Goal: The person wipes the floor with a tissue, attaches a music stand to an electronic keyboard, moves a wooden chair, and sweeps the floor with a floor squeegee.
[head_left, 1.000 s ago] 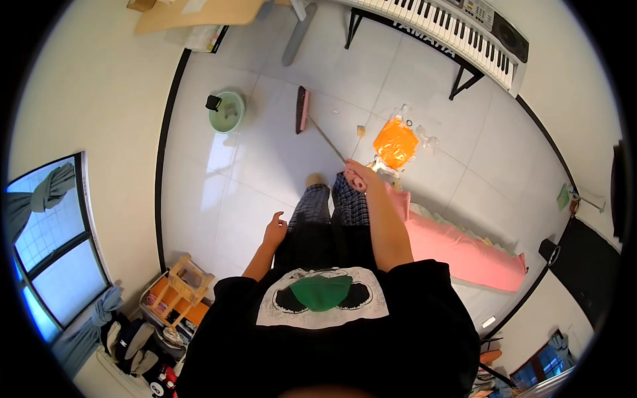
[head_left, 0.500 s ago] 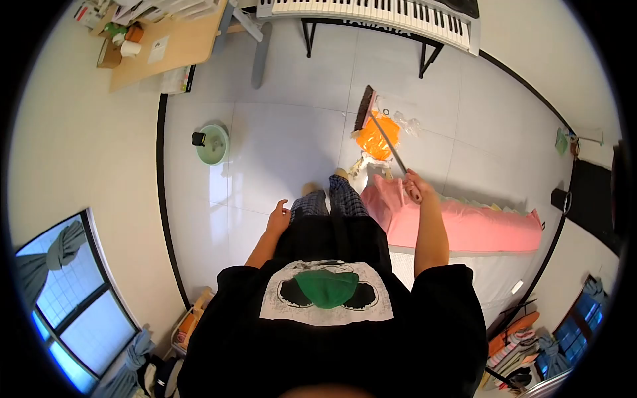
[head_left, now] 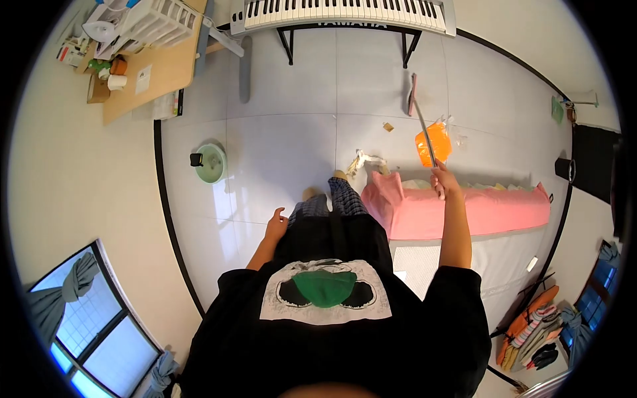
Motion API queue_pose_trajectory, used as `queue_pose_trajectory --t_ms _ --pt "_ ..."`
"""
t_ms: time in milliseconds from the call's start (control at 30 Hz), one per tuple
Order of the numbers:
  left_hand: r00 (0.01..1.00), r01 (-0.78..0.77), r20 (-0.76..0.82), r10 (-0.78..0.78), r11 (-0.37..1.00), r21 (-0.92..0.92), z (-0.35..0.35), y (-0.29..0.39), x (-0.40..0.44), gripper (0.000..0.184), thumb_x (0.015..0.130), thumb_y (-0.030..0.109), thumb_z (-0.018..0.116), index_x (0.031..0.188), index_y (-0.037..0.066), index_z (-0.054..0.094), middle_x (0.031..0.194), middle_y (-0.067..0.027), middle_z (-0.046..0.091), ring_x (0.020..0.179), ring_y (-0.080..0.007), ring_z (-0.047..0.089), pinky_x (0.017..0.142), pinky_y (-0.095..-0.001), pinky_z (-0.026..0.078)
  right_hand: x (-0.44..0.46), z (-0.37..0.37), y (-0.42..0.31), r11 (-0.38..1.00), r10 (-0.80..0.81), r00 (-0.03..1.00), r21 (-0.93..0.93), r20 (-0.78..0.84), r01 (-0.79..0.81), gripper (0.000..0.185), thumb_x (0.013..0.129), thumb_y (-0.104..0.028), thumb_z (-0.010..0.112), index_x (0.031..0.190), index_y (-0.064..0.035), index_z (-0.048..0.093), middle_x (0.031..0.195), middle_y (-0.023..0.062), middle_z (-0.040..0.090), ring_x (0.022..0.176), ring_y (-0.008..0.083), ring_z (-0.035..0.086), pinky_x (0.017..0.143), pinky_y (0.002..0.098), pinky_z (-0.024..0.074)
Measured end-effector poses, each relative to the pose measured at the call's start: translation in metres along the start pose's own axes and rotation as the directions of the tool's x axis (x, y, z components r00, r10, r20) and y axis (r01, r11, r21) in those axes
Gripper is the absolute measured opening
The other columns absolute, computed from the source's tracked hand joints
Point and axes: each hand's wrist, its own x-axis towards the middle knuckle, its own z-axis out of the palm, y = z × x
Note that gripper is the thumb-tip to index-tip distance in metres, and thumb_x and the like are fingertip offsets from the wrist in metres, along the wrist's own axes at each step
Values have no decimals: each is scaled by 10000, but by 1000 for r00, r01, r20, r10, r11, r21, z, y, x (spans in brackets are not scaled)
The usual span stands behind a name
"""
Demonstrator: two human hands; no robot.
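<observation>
My right hand (head_left: pixel 443 180) is wrapped round the handle end of a broom (head_left: pixel 424 130), stretched out over the pink-edged bed. The pink broom head (head_left: pixel 413 95) stands on the grey tiles, up and to the left of an orange plastic bag (head_left: pixel 435 144); the handle crosses in front of that bag. Clear plastic scraps (head_left: pixel 460 138) lie at the bag's right. A small brown piece (head_left: pixel 388 127) and a whitish crumpled strip (head_left: pixel 365 160) are on the floor left of the bag. My left hand (head_left: pixel 277 222) hangs beside my left thigh, empty, fingers loosely apart.
A green basin (head_left: pixel 212 164) with a black object on its rim stands at the left. The keyboard (head_left: pixel 345 14) on its black stand is along the far wall, a wooden desk (head_left: pixel 159 69) at upper left. The bed (head_left: pixel 464 211) borders me on the right.
The broom has swung rightward across the floor with my right hand. The orange bag has shifted right, away from the whitish strip. The view has turned, and my left hand stays low.
</observation>
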Motion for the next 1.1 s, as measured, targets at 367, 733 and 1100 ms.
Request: queue_pose_trajectory --t_ms 367,733,1100 --pt "997 -69 35 74 991 -117 -20 24 18 390 763 163 490 1142 108 420 837 -161 600 768 -319 584 694 -384 458 -5 158 53 957 78 901 222 426 -188 489 825 -25 422 1260 -225 327 619 -12 383 433 43 319 346 152 298" --pt "993 -57 103 52 997 44 -105 -37 67 395 763 168 495 1145 125 406 812 -150 607 783 -325 584 699 -390 460 110 332 87 939 187 883 187 430 -290 496 820 -71 455 1262 -216 282 566 -3 343 411 74 317 322 192 277" --pt "985 -162 82 150 972 170 -209 -32 191 401 741 149 475 1137 115 420 796 -173 598 770 -353 566 703 -414 445 38 201 78 856 150 985 487 89 -175 393 832 -85 451 1187 -212 339 507 9 374 372 89 369 278 180 309"
